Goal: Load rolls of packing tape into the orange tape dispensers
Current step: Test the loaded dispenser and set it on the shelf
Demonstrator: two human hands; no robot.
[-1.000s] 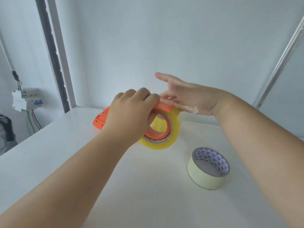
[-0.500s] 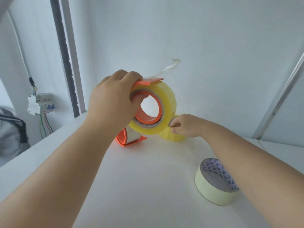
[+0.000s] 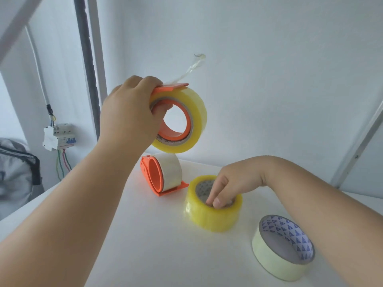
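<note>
Raised higher now, my left hand (image 3: 128, 112) grips the loaded dispenser (image 3: 178, 117); my right hand (image 3: 230, 183) has fingers curled into the yellow roll (image 3: 211, 212) on the table (image 3: 165, 245).

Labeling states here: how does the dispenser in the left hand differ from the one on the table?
The held dispenser is lifted off the table in the left hand; the table dispenser rests on the white table, untouched. The held one carries a thick yellowish roll; the other a thin, paler roll. A loose tape tail sticks up from the held one; none shows on the other. Both are orange and loaded.
</note>
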